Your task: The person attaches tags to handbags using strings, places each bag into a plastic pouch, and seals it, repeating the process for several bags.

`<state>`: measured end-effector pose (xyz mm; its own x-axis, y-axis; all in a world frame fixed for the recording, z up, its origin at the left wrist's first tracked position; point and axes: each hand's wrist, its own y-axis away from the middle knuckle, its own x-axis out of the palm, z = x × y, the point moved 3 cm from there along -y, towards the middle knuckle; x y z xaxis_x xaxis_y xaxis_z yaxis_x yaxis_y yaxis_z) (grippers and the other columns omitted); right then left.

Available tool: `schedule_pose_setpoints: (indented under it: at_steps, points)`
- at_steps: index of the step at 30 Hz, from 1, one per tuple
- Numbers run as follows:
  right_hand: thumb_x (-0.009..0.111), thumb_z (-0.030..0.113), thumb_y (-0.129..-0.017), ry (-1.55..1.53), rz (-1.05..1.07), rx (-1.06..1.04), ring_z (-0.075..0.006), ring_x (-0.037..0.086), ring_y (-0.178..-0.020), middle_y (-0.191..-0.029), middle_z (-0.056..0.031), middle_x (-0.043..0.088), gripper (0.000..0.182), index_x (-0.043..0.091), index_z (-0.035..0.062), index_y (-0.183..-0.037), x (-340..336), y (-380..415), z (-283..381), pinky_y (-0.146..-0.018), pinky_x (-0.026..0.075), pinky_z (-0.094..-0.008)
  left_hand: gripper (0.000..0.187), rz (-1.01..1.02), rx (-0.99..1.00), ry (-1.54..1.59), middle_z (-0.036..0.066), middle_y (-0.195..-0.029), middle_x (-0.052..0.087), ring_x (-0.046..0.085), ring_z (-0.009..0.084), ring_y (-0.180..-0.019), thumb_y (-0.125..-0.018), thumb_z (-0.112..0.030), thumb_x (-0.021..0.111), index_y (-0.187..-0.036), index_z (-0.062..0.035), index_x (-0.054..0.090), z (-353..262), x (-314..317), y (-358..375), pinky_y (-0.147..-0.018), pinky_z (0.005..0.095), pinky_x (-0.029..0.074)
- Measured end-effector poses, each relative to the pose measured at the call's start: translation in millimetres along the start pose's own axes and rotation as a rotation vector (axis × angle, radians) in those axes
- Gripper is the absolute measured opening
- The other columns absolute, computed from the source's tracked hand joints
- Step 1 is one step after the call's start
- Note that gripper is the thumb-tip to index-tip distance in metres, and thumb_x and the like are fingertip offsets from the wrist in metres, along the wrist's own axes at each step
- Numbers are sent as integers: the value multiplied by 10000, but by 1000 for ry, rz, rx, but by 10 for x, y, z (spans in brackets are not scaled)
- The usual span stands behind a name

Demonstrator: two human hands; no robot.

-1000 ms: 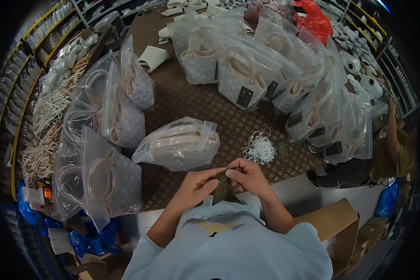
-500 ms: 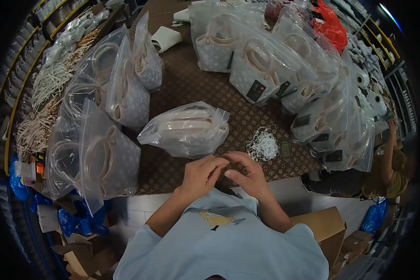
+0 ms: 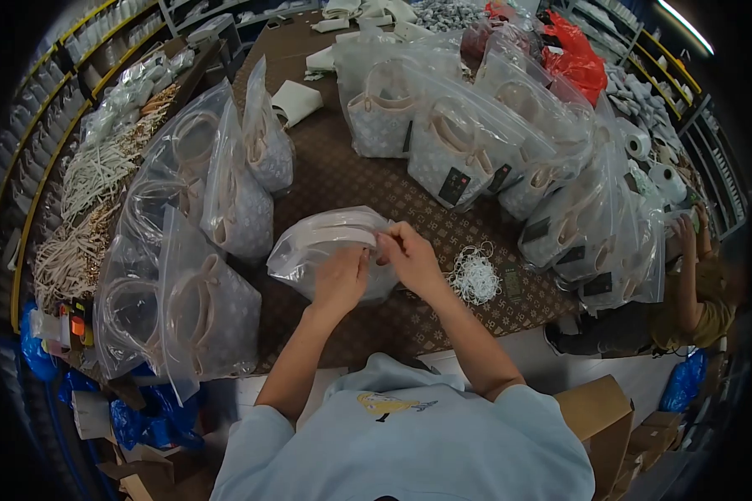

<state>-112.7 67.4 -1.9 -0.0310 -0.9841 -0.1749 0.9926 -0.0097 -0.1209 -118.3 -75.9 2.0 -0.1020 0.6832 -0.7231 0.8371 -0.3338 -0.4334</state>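
A handbag in a clear plastic bag (image 3: 297, 260) lies in front of me on the brown patterned table, its pale handles (image 3: 336, 227) showing through the plastic. My left hand (image 3: 341, 275) is over the near side of the plastic bag, fingers curled in on it. Close beside it, my right hand (image 3: 411, 259) pinches the plastic at the bag's right end. The fingertips of both hands are near each other, and whatever small part they grip is partly hidden. To the right lies a tangle of white strings (image 3: 476, 274), with a dark printed tag (image 3: 512, 284) next to it.
Bagged handbags stand on the left (image 3: 213, 321) and right (image 3: 451, 159), several on the right with black tags. Rope-like straps (image 3: 75, 259) lie at far left. A red plastic bag (image 3: 572, 63) is at the back. Another person's arm (image 3: 688, 271) shows at right, above cardboard boxes.
Both hands have moved forward from the table's near edge onto the plastic-bagged handbag. They were close together in front of it and now grip its plastic. The view has tilted up slightly.
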Motion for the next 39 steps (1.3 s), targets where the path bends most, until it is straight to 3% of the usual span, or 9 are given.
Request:
schedule_pose_setpoints:
  at_steps: [4,6,12,18,25,28,30,33,39]
  points:
    - [553,204,-865,426,-92,-35,-191,644,-657,-720,-92,643,160,540,52,-912,-18,-131,22,-545,476,-313,139,222,-173,90,189,-778,609,580,351,-668,-847,-150,520,-836,-22,573,154,111,-108,-578,418,438]
    - [600,206,-803,767,-109,-106,-262,634,-669,-717,-100,640,167,596,98,-931,-31,-187,22,-591,491,-360,145,244,-362,376,130,-743,632,604,259,-605,-834,-173,543,-849,-42,603,309,260,-121,-528,365,453]
    - [637,192,-747,671,-18,-206,-267,635,-726,-803,-69,658,159,672,137,-893,-111,-183,-81,-635,506,-357,179,270,-658,787,5,-743,625,577,87,-603,-789,-212,605,-895,-70,630,305,247,-164,-457,240,426]
    - [651,128,-713,658,-6,-452,-248,636,-746,-821,-52,659,178,671,134,-889,-97,-168,-147,-629,510,-338,218,391,-793,997,17,-777,628,585,104,-685,-765,-236,621,-929,-91,621,423,302,-101,-499,247,424]
    - [656,123,-716,784,37,-257,-246,629,-783,-848,-50,655,171,666,124,-887,-129,2,145,-643,502,-329,229,325,-799,1101,19,-791,629,586,117,-694,-776,-240,623,-946,-85,623,428,283,-71,-538,253,442]
    - [636,127,-749,755,-52,-532,-264,623,-806,-900,-67,648,164,655,114,-911,-149,303,519,-659,501,-334,192,99,-743,895,39,-816,637,596,122,-715,-818,-143,588,-968,-27,619,403,220,7,-592,266,462]
    - [616,131,-770,438,227,-505,-286,616,-812,-953,-97,635,211,632,105,-979,76,414,561,-678,501,-345,171,102,-499,904,58,-831,639,598,109,-739,-847,-90,555,-968,19,610,454,287,74,-652,255,474]
    - [585,85,-793,522,50,-376,-309,609,-821,-1010,-141,610,367,560,108,-1158,31,141,394,-688,493,-322,160,99,-338,671,71,-774,645,598,98,-733,-861,-111,543,-878,35,606,293,144,127,-628,240,456]
    - [650,92,-760,282,404,-294,-155,598,-690,-947,-97,650,308,618,68,-1066,-78,-92,217,-631,455,-285,217,-11,-247,647,69,-734,641,594,94,-705,-879,-188,555,-881,23,607,41,-127,254,-633,242,452]
